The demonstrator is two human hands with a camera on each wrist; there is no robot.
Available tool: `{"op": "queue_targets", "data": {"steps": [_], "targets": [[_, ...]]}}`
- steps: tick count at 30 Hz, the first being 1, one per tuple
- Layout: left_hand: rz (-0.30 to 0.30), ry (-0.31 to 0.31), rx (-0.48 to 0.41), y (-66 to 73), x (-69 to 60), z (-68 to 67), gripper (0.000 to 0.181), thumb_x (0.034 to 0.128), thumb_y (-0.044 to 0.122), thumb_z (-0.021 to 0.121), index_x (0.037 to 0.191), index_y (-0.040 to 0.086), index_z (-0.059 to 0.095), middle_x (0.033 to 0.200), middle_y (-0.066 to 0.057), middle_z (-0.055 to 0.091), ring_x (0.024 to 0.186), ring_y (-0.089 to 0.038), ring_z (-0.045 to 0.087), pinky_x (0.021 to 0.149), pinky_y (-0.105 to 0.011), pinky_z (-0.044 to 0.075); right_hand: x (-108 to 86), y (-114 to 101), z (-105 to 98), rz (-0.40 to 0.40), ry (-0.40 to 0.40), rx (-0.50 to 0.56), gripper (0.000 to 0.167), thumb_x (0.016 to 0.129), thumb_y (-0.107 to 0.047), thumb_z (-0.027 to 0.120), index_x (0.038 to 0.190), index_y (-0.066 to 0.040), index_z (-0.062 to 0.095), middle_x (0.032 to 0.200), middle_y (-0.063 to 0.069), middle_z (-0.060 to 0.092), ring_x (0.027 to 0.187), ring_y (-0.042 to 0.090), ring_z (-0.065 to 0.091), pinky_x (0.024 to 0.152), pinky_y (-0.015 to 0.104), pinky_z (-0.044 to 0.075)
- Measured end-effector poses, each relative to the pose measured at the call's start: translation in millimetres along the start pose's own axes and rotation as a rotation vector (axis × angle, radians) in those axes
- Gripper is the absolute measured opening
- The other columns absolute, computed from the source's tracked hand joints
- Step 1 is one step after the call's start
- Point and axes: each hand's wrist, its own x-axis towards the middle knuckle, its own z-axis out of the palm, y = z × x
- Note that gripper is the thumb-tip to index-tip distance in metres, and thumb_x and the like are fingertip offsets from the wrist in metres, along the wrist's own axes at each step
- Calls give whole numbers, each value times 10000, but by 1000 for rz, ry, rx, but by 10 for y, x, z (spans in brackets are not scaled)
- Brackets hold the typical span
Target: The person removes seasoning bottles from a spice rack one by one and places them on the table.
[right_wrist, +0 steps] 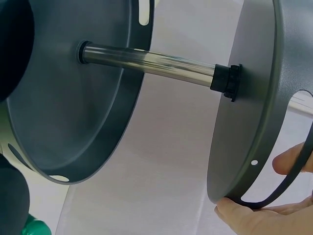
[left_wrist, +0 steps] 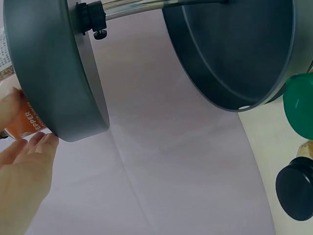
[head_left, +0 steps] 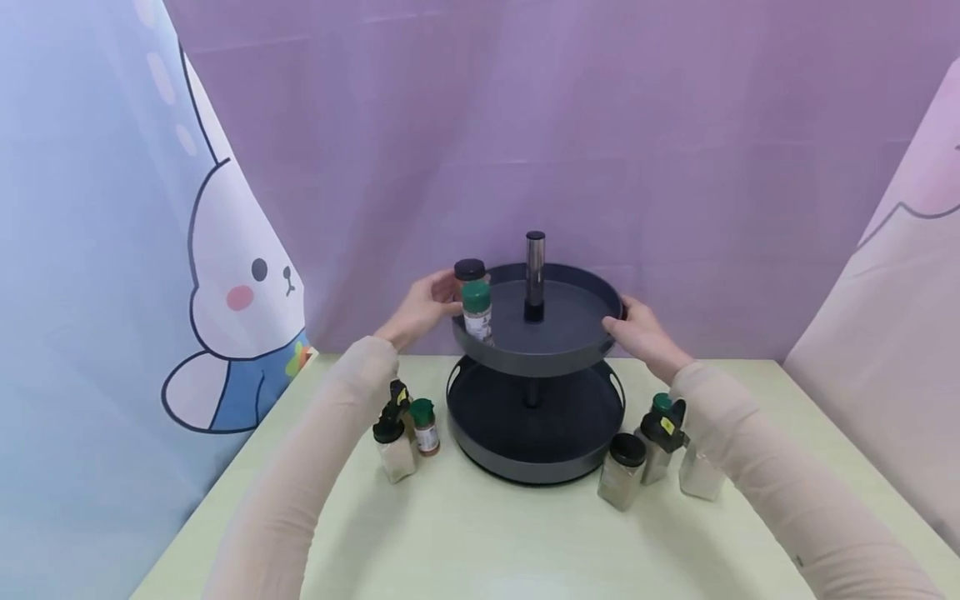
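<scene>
A dark two-tier round turntable stands on the table, with an upper tray (head_left: 566,317) and a lower tray (head_left: 517,425) on a metal pole (right_wrist: 151,63). At the upper tray's left side, my left hand (head_left: 426,308) holds a black-lidded pepper jar (head_left: 470,271) with an orange label, its fingertips by the tray's wall. Just in front of that jar, a green-capped spice jar (head_left: 477,310) stands on the upper tray. My right hand (head_left: 643,337) grips the cut-out handle (right_wrist: 288,181) on the upper tray's right side, thumb and fingers around the rim.
Left of the turntable stand a black-lidded jar (head_left: 396,454) and a green-capped jar (head_left: 425,429). To the right are a squat black-lidded jar (head_left: 621,483), a jar with a black flip cap (head_left: 656,458) and another pale jar (head_left: 701,477). A purple curtain (head_left: 675,167) hangs behind.
</scene>
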Motion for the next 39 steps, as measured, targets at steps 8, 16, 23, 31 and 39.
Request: {"op": "queue_targets", "data": {"steps": [8,16,23,31,39], "targets": [[47,-73,-1,19,26,12,585,851,-12,588,1382,130,389,1348,-76,499,1220,-216,484,1030,-356,401,-5,-11,26,-14,-2,6,613,947,-145,370,1445,58,75,1444,281,264,1333,374,281,1085,484,292],[37,-78,120,47,77,12,510,837,22,621,1315,131,478,1234,-74,583,1100,-209,560,948,-361,465,-5,9,31,-33,7,8,598,939,-131,377,1436,75,114,1432,285,286,1326,377,294,1090,482,285],[46,-76,197,101,123,18,459,818,25,628,1261,62,514,1160,-161,597,1066,-268,573,926,-382,479,-8,8,18,-25,8,4,595,937,-135,374,1436,72,125,1422,285,306,1317,370,312,1083,479,298],[42,-51,248,110,147,111,397,826,95,632,1217,116,564,1114,-120,614,1033,-232,577,903,-364,485,-23,15,-19,-4,1,8,609,940,-138,366,1444,59,87,1436,274,288,1315,351,317,1066,462,321],[39,-22,245,110,162,161,391,826,102,631,1211,132,567,1128,-110,613,1043,-231,577,909,-369,484,-48,-10,-46,8,-11,0,627,945,-150,359,1449,48,44,1457,269,245,1329,351,292,1062,470,318]]}}
